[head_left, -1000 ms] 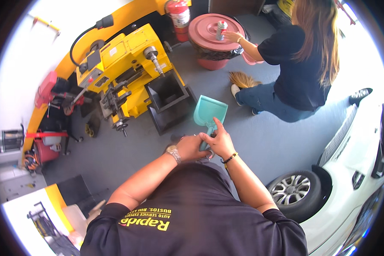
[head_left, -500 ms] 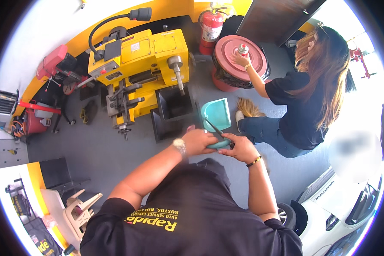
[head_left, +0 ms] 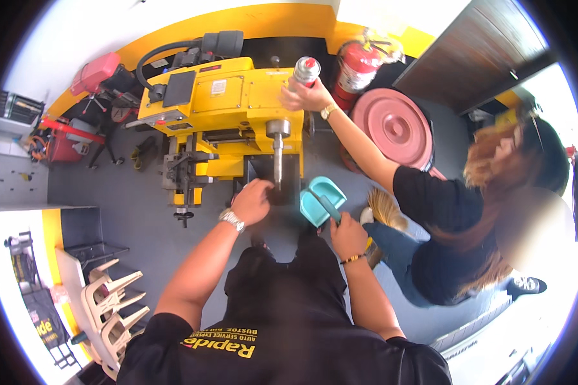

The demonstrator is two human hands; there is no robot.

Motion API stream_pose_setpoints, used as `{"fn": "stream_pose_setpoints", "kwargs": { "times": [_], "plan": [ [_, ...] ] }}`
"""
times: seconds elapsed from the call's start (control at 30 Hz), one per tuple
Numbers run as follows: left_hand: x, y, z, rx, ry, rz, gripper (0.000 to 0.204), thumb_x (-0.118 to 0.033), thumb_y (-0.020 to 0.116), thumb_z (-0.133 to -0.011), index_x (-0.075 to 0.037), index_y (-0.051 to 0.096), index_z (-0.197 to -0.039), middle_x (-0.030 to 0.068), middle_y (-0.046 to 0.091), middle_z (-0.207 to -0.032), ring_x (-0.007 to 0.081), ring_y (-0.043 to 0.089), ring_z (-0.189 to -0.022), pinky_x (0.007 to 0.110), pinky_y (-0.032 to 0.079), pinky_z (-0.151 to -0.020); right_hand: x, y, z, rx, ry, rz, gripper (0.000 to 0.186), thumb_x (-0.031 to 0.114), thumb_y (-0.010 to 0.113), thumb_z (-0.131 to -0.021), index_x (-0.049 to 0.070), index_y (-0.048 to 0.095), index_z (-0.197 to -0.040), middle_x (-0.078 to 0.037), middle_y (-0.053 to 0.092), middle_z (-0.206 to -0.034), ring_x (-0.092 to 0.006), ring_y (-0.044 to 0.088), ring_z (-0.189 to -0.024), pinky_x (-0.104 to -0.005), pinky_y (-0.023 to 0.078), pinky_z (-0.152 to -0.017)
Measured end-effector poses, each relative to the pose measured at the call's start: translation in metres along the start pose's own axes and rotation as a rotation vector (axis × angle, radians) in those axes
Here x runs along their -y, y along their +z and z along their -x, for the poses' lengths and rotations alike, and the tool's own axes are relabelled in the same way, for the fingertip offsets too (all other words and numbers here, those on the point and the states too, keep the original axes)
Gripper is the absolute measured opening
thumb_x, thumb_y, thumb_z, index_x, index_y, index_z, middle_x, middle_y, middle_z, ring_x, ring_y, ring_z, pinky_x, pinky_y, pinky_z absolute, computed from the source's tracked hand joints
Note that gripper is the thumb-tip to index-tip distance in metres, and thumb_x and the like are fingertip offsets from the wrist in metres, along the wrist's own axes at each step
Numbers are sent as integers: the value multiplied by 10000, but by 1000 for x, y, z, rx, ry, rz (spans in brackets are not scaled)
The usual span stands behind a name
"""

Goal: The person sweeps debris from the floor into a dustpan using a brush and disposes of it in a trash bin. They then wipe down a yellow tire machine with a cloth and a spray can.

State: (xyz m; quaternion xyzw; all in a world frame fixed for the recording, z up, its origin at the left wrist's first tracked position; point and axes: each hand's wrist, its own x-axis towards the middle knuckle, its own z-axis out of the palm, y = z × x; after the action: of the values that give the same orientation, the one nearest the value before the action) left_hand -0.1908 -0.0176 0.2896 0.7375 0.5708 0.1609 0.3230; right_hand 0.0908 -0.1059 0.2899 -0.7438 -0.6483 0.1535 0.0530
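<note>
Head view | right hand (head_left: 349, 237), right of centre: grasping teal dustpan (head_left: 332, 190), at centre; judged done: pan taken up | left hand (head_left: 250, 202): curled, cannot tell if holding | straw broom (head_left: 385, 208), right: judged pending, not in hand | yellow lathe (head_left: 221, 95), upper centre

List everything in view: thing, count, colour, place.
Dustpan: one, teal, right of centre
Machine tool: one, yellow, upper centre
Fire extinguisher: one, red, upper right
Lidded bin: one, dull red, upper right
Other person: one, black top, right side
Spray can: one, silver and red, held by other person
Broom: one, tan, beside dustpan
Small machine: one, red and black, upper left
Chairs: several, cream, lower left
Panel: one, dark brown, top right
Vehicle: one, white, lower right
Left hand: one, bare, near machine tool
Right hand: one, bare, gripping the dustpan
</note>
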Motion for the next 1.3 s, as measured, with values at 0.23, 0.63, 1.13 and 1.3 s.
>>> {"fn": "stream_pose_setpoints", "kwargs": {
  "times": [0.23, 0.63, 1.13, 1.3],
  "plan": [
    [87, -19, -30, -380, -234, -192, 231, 32, 553, -767, -64, 650, -953, 143, 623, -1046, 351, 598, -1005, 435, 493, -842, -25, -9, -33, 88, 20, -22, 292, 332, 642, -894, 45, 613, -934, -181, 680, -749, -381, 667, -679, -496, 522, -621],
    [145, -38, -305, -608, -345, -597, 645, -412, 546, -921, -158, 361, -1484, 153, 334, -1554, 354, 242, -1465, 516, 185, -1182, -48, 17, -100, -5, 251, -99, 316, 370, 636, -906, 54, 615, -905, -184, 660, -728, -410, 644, -693, -522, 490, -628],
    [161, -25, -309, -519, -366, -620, 733, -564, 497, -915, -82, 417, -1460, 160, 300, -1571, 368, 236, -1459, 535, 195, -1161, -38, 65, -403, -54, 387, -307, 338, 385, 616, -906, 68, 556, -1010, -241, 683, -812, -449, 661, -810, -530, 517, -713],
    [159, -26, -308, -507, -361, -641, 731, -558, 495, -915, -74, 416, -1457, 171, 303, -1565, 401, 244, -1445, 559, 207, -1145, -7, 78, -507, 8, 285, -277, 350, 396, 612, -897, 69, 551, -1008, -251, 685, -846, -455, 661, -834, -537, 520, -741]
  ]
}}
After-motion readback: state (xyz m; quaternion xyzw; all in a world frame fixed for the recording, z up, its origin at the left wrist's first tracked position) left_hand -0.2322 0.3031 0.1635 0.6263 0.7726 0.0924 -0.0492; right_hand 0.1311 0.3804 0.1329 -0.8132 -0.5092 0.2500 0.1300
